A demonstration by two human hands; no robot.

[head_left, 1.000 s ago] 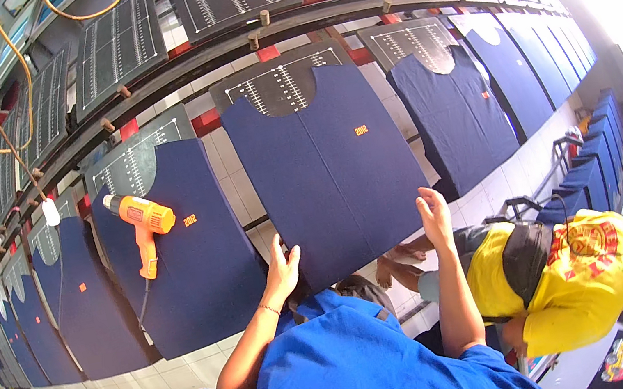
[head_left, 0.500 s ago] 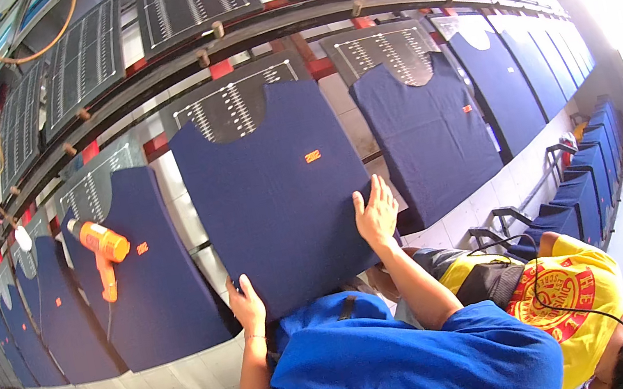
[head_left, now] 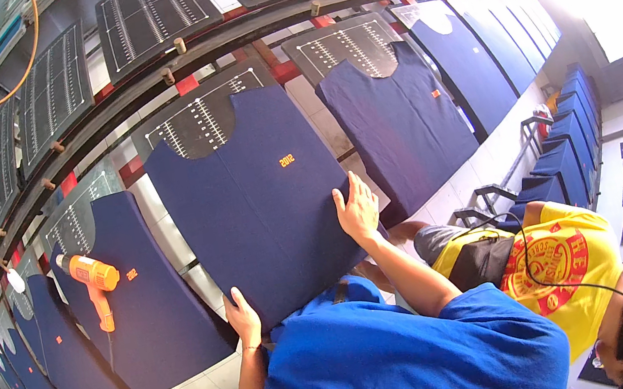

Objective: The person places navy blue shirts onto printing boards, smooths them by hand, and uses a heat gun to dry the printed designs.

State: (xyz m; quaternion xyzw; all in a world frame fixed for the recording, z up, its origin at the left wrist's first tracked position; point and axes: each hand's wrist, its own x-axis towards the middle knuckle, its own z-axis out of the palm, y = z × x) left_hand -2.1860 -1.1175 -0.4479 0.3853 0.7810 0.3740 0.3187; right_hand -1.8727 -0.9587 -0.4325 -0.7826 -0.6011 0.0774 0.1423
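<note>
A navy shirt panel [head_left: 247,206] with a small orange print at its chest lies over a dark board [head_left: 246,81], whose white ruled marks show at the neckline. On the panel's right edge rests my right hand [head_left: 359,211], open, its fingers stretched out and a little apart. My left hand [head_left: 244,321] is against the lower left edge, thumb standing out; its other fingers are partly hidden. An orange heat gun [head_left: 96,284] lies on the neighbouring navy panel [head_left: 147,323] to the left. To the right is another panel [head_left: 404,128], visibly wrinkled.
Beyond a long dark rail [head_left: 241,30] stands a second row of marked boards [head_left: 155,14]. A co-worker in a yellow shirt [head_left: 566,266] is at my right, with a black cable across the back. An orange hose [head_left: 18,92] hangs at the upper left.
The view has shifted, so the boards appear farther left. My hands stay at the same two edges of the panel. The co-worker's head has come further into view.
</note>
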